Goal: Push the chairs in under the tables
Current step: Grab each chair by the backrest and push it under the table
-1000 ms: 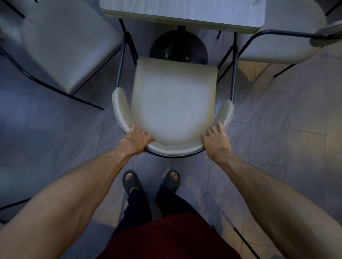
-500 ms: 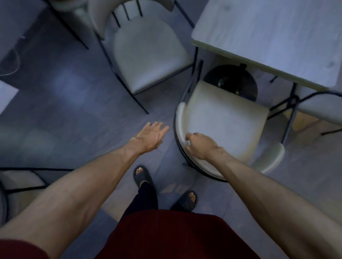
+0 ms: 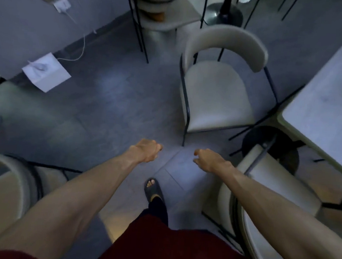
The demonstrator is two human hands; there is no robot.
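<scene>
A cream chair (image 3: 215, 96) with a curved back and black legs stands pulled out from the grey table (image 3: 329, 105), ahead and to the right of me. Another cream chair (image 3: 278, 178) sits at my right with its seat partly under that table's edge. My left hand (image 3: 147, 151) hangs over bare floor with the fingers loosely curled, holding nothing. My right hand (image 3: 209, 159) is also over the floor, fingers bent and apart, touching no chair. Both hands are short of the pulled-out chair's front leg.
A third cream chair (image 3: 8, 186) is at my lower left. A further chair (image 3: 165, 12) and a round table base (image 3: 224, 15) stand at the back. A white box (image 3: 46, 74) with a cable lies by the left wall. My sandalled foot (image 3: 153, 189) is on the floor between the chairs.
My right hand has let go of the chair at the table. My view has swung left, and both hands now reach forward over the floor towards the pulled-out chair.
</scene>
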